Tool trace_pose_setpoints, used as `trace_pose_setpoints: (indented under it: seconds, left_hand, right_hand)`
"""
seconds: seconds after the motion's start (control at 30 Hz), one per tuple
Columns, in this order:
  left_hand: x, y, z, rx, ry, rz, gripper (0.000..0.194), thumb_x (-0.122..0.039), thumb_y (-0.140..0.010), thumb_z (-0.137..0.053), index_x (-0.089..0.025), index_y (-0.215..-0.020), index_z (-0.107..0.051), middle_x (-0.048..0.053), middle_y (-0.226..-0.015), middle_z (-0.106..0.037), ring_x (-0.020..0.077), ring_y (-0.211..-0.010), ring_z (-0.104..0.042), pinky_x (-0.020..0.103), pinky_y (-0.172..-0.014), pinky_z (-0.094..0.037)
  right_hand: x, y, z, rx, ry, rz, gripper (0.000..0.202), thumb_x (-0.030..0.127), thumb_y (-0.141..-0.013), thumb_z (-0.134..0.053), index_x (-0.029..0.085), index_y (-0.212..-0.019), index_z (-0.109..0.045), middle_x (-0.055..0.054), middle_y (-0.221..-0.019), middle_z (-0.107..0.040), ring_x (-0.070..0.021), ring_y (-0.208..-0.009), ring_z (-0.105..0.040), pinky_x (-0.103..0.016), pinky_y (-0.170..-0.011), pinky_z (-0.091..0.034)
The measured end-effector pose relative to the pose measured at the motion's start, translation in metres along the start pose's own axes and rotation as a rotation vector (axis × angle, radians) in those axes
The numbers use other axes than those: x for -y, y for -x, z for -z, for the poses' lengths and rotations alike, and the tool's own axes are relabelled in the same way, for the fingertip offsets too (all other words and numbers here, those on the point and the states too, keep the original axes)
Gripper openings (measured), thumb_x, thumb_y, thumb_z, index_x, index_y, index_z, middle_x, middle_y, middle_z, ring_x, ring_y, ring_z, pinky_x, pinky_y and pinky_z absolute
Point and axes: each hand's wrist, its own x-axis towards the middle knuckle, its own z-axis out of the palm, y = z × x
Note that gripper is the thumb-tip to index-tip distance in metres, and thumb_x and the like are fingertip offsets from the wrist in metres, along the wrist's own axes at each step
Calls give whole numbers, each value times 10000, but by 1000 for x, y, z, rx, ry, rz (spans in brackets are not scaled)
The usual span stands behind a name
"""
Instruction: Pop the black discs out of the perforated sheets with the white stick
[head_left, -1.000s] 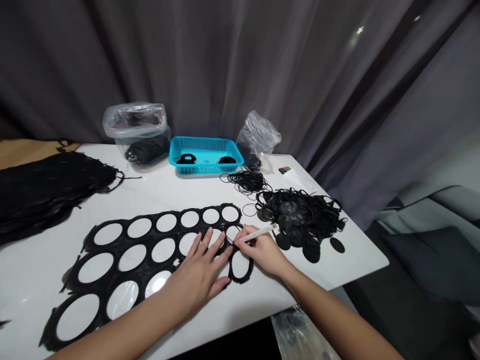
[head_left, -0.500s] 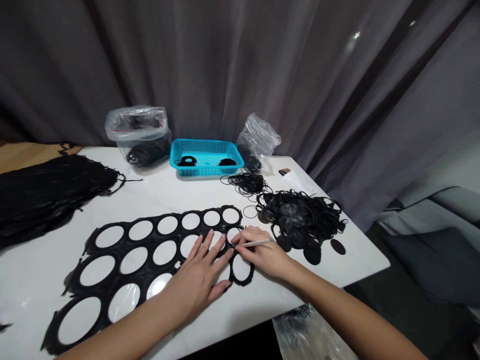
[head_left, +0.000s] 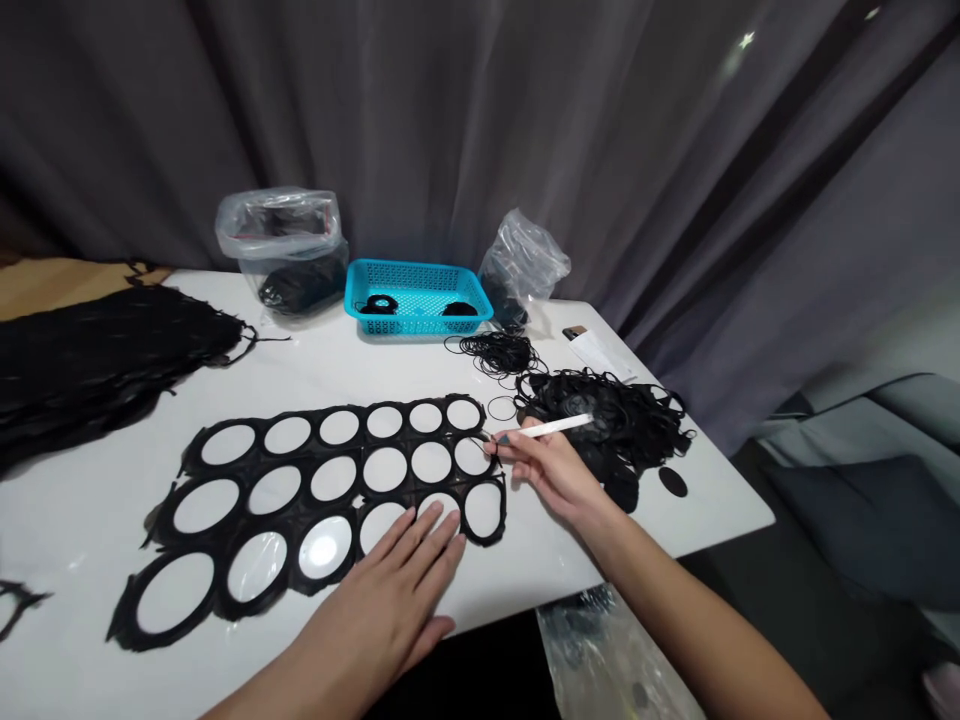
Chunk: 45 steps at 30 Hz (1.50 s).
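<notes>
left hand (head_left: pixel 390 595) lies flat on the black holed sheet (head_left: pixel 305 482); right hand (head_left: pixel 555 470), apart from it, pinches a white tool (head_left: pixel 559 427) at its right end. the sheet rests near the table's (head_left: pixel 360 375) front edge — likely light, limp, tearable at thin rims — best held at thicker joins.

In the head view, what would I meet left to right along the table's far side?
Layered black sheet material, open clear plastic bag with black contents, blue perforated plastic basket, crumpled clear plastic bag, flat white sheet.
</notes>
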Motion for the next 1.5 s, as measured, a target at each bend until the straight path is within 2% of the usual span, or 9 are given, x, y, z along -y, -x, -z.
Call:
trace_pose_setpoints:
  seconds: [0.17,0.3,0.47,0.67,0.87,0.97,1.17,1.3,1.5]
  left_hand:
    - [-13,-2,-1,-57,16,44,489,-338,-954,-558,-161,-1404,-489,116,-1497,-495,284,-1396,-440,421,-1171,-306]
    - [-26,-13,-6,-35,79,59,553,-298,-931,-592,-134,-1437,-441,142,-1497,-488,306,-1416,-408,460,-1176,-309]
    - [-38,-27,-6,85,239,-11,668,-241,-817,-708,-148,-1426,-450,190,-1508,-456,345,-1406,-415,509,-1141,-370]
    - [-32,-16,21,178,400,-111,701,-217,-869,-659,-195,-1506,-366,93,-1578,-373,251,-1443,-370,393,-1146,-405]
    - [-28,11,19,18,168,75,455,-165,-975,-515,-158,-1429,-480,122,-1430,-558,285,-1336,-508,464,-1095,-459]
    - [-28,23,9,-33,64,113,403,-202,-995,-497,-145,-1393,-520,132,-1345,-620,304,-1253,-575,466,-1037,-501]
    - [-32,37,4,-3,-3,88,450,-144,-991,-444,-136,-1440,-466,145,-1444,-541,310,-1327,-509,435,-1054,-477]
    - [-32,38,12,41,23,88,587,-2,-919,-372,-157,-1484,-406,128,-1494,-492,276,-1384,-445,404,-1074,-454]
    - [-31,38,11,-2,42,104,583,11,-929,-383,-179,-1480,-405,113,-1470,-524,245,-1374,-465,396,-1107,-426]
  right_hand:
    - [4,13,4,-7,-323,-200,230,151,-702,-825,149,-796,-615,-99,-943,-738,-160,-931,-715,-175,-719,-580]
    - [6,33,9,45,-418,-153,197,228,-758,-782,192,-830,-602,-105,-1134,-706,-152,-983,-679,-232,-820,-586]
    - [4,53,13,18,-54,118,242,350,-806,-748,228,-772,-542,-64,-1153,-690,-150,-818,-657,-286,-672,-558]
    - [-5,59,12,163,487,65,261,419,-865,-697,176,-828,-611,-88,-1054,-692,-145,-774,-653,-289,-679,-529]
    - [-4,52,8,58,525,140,265,432,-846,-704,180,-908,-653,-55,-941,-682,-142,-747,-612,-281,-676,-513]
    - [-9,50,-7,118,566,175,214,388,-858,-690,179,-884,-656,-60,-965,-682,-153,-786,-606,-291,-710,-494]
    - [-23,53,-41,338,782,267,130,224,-880,-625,197,-753,-616,-41,-963,-687,-185,-925,-626,-332,-842,-473]
    - [-27,54,-46,369,818,278,136,202,-872,-619,208,-739,-591,-32,-939,-682,-182,-903,-628,-326,-820,-487]
    - [-31,55,-44,370,862,299,152,208,-875,-628,210,-735,-570,-27,-956,-679,-180,-937,-631,-318,-841,-480]
